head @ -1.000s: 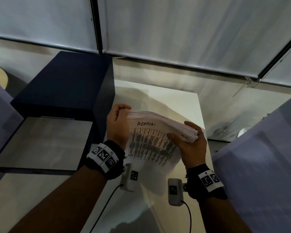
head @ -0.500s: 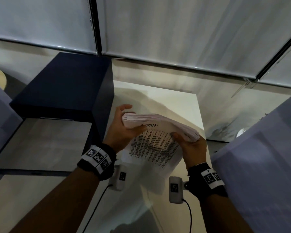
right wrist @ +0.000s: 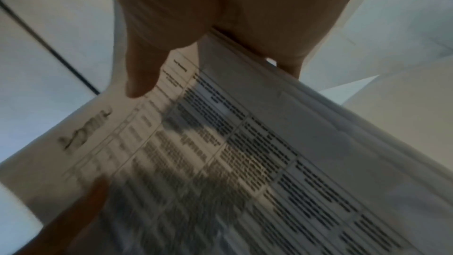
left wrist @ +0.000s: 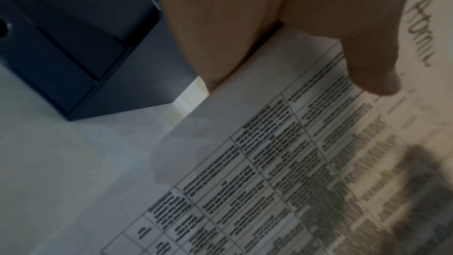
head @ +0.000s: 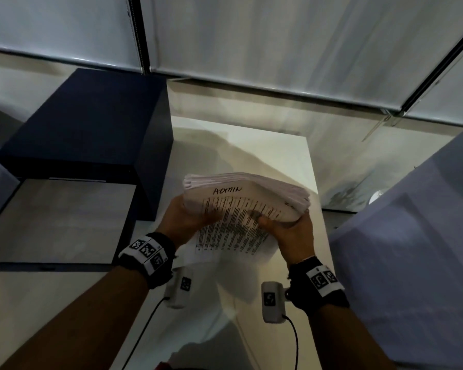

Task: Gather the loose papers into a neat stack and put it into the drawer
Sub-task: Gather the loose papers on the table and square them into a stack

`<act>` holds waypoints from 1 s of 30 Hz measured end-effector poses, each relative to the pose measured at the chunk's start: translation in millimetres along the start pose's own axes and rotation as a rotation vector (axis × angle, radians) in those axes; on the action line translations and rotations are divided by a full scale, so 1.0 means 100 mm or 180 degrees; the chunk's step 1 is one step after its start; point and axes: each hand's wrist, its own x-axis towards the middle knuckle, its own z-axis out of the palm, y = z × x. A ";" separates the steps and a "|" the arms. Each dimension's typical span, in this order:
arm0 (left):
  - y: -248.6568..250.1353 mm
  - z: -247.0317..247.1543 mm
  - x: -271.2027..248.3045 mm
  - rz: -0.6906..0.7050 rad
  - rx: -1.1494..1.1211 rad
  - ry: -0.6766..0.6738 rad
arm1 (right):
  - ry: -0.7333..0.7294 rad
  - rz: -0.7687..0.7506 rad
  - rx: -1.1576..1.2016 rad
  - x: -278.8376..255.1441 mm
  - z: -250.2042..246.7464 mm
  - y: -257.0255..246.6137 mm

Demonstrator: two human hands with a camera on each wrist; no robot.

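Paper stack [head: 246, 193] gripped by left hand [head: 187, 222], right hand [head: 292, 233]; text blurred.

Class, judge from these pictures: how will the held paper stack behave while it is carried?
The paper stack probably flops: it arches between the left hand and right hand. Its sheets may slide apart, since their top edges look fanned. It is likely fairly heavy, being thick.

seen from above, 2 bare hands hold a thick stack of papers [head: 245, 194] over a white table [head: 278, 145]. the left hand [head: 183, 222] grips its left edge, the right hand [head: 294, 231] its right edge. the top sheet shows handwritten "admin" above printed columns. a dark blue cabinet [head: 83, 134] stands to the left, its open drawer [head: 59, 217] pulled out below it. both wrists wear black bands with square markers.
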 end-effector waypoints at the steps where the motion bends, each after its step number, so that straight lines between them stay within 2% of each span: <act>1: -0.01 0.00 0.00 -0.0019 -0.0034 0.0012 | 0.0088 0.0030 0.0056 0.01 0.01 0.02; 7: -0.08 -0.04 0.06 -0.0159 -0.0055 0.0131 | 0.0093 0.0251 0.0101 0.10 -0.03 0.17; 9: -0.09 -0.03 0.06 -0.0117 -0.0033 0.0130 | -0.0058 0.0337 0.0108 0.12 -0.01 0.17; 14: -0.09 -0.02 0.07 0.0273 0.0185 0.0157 | 0.0205 0.0254 -0.0467 0.30 -0.08 0.16; 16: -0.09 0.03 0.09 0.0324 0.0239 0.0291 | 0.0274 0.0202 -0.0691 0.36 -0.06 0.10; 19: -0.01 0.16 0.12 0.0196 0.0185 0.0725 | 0.0440 -0.0009 -0.0483 0.27 -0.01 -0.02; 21: 0.00 0.22 0.11 0.0368 0.0242 0.0910 | 0.0473 -0.0155 -0.0461 0.15 0.00 -0.04; 25: -0.11 0.23 -0.02 0.0311 0.0453 0.0548 | 0.0363 -0.0352 -0.0533 -0.09 0.05 -0.05; 28: -0.19 0.15 -0.03 0.0167 0.0175 0.0442 | 0.0564 -0.0560 0.0031 -0.07 0.08 -0.22; 30: -0.20 0.13 -0.02 0.0174 0.0051 0.0418 | 0.0793 -0.0690 0.0089 -0.03 0.11 -0.34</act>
